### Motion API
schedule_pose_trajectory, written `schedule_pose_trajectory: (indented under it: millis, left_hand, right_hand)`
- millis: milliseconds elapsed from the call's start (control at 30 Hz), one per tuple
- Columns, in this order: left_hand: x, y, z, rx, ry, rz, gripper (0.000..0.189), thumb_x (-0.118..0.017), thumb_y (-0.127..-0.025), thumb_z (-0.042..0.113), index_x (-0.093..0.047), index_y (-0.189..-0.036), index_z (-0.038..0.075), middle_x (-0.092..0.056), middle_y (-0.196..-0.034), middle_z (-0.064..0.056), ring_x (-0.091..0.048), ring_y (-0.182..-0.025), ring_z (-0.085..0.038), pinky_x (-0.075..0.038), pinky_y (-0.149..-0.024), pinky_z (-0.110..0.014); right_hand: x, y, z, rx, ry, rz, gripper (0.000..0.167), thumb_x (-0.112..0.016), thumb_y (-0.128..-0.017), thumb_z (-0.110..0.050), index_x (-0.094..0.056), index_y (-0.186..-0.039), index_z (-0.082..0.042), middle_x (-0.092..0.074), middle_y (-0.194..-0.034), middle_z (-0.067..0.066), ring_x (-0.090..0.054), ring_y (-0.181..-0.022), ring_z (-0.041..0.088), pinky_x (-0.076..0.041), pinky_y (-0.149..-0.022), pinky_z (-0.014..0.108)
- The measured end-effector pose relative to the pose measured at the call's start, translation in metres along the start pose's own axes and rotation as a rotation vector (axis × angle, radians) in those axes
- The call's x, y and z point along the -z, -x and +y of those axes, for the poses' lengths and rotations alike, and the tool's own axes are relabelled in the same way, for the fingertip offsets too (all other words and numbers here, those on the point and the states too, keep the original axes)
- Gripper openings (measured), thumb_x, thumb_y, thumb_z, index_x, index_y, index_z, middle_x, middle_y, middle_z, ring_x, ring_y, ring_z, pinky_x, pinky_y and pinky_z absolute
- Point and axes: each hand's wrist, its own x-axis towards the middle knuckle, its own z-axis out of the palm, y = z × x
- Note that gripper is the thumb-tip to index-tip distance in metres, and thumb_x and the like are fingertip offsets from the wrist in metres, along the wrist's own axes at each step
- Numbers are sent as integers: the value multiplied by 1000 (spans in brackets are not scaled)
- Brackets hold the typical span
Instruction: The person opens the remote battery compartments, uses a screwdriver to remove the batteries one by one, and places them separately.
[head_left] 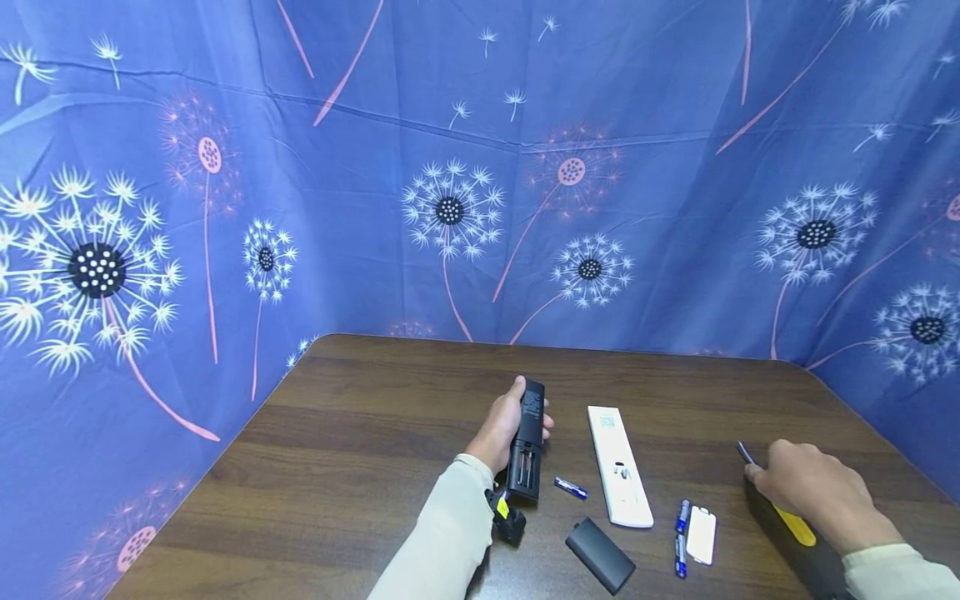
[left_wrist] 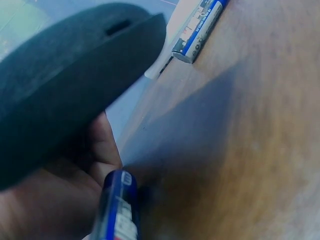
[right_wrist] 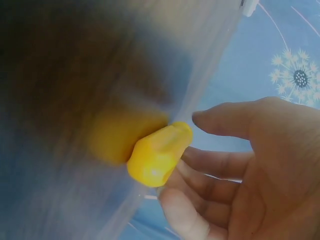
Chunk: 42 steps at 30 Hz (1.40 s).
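My left hand (head_left: 501,423) holds a black remote control (head_left: 532,408), its back up and battery compartment uncovered. A blue AA battery (head_left: 571,487) lies right of the remote. In the left wrist view another blue battery (left_wrist: 117,212) overlaps the palm. At the right, my right hand (head_left: 813,485) is over a yellow-handled tool (head_left: 797,527) with a thin metal end, partly hidden by the hand. The right wrist view shows the thumb apart from the yellow handle (right_wrist: 160,155), with loosely bent fingers right beside it.
A white remote (head_left: 619,467) lies face down at the centre. Nearer are a black battery cover (head_left: 600,555), a white cover (head_left: 701,535) and two blue batteries (head_left: 681,555) in a line. A blue dandelion-print cloth (head_left: 360,208) hangs behind the brown wooden table (head_left: 315,450).
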Motion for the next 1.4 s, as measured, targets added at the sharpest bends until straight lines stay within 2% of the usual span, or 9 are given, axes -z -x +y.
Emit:
schedule_pose_trajectory:
  millis: [367, 633, 867, 1067, 1167, 1267, 1400]
  left_hand:
    - [0, 1, 3, 4, 31, -3, 69, -27, -108, 52, -57, -125, -8, -66, -72, -6, -61, -57, -13, -50, -56, -28]
    - [-10, 0, 5, 2, 72, 17, 68, -27, -108, 50, -54, -125, -11, -64, -71, -7, -60, -56, -14, -52, -57, -29]
    - [-4, 1, 8, -21, -22, 41, 60, -26, -110, 43, -59, -114, -8, -72, -81, -14, -70, -70, -22, -56, -64, -33]
    - [0, 3, 16, -10, -102, 32, 60, -28, -110, 40, -48, -132, -12, -74, -93, -19, -73, -89, -31, -58, -72, -38]
    - [1, 3, 19, -8, -118, 32, 57, -30, -111, 38, -45, -137, -11, -74, -96, -20, -73, -92, -33, -59, -74, -40]
    - [1, 1, 19, -10, -105, 43, 53, -32, -110, 32, -46, -135, -13, -72, -100, -24, -72, -91, -36, -59, -76, -42]
    - [-1, -1, 16, -15, -90, 56, 49, -33, -110, 27, -45, -131, -16, -68, -104, -32, -72, -88, -38, -58, -78, -46]
  right_hand:
    - [4, 6, 3, 35, -7, 37, 35, -53, -100, -30, -56, -76, -5, -48, -66, 6, -49, -59, 23, -40, -52, 42]
    - [11, 9, -1, 89, 27, 160, 38, -53, -98, -33, -60, -78, -3, -53, -65, 8, -51, -58, 28, -41, -48, 50]
    - [13, 11, -19, 118, 14, 161, 40, -49, -101, -36, -65, -83, -4, -49, -63, 5, -48, -56, 22, -38, -47, 44]
    - [13, 14, -33, 151, -42, 163, 39, -51, -101, -40, -68, -95, -5, -61, -76, 9, -55, -64, 25, -40, -49, 46]
    - [12, 15, -44, 187, -75, 170, 38, -55, -100, -40, -71, -104, -5, -68, -87, 11, -63, -71, 28, -44, -51, 49]
    - [11, 16, -56, 229, -113, 181, 37, -60, -99, -38, -73, -107, -5, -72, -94, 10, -67, -77, 29, -47, -54, 52]
    - [10, 18, -68, 263, -150, 183, 33, -62, -98, -38, -74, -103, -7, -72, -91, 6, -65, -75, 23, -48, -56, 49]
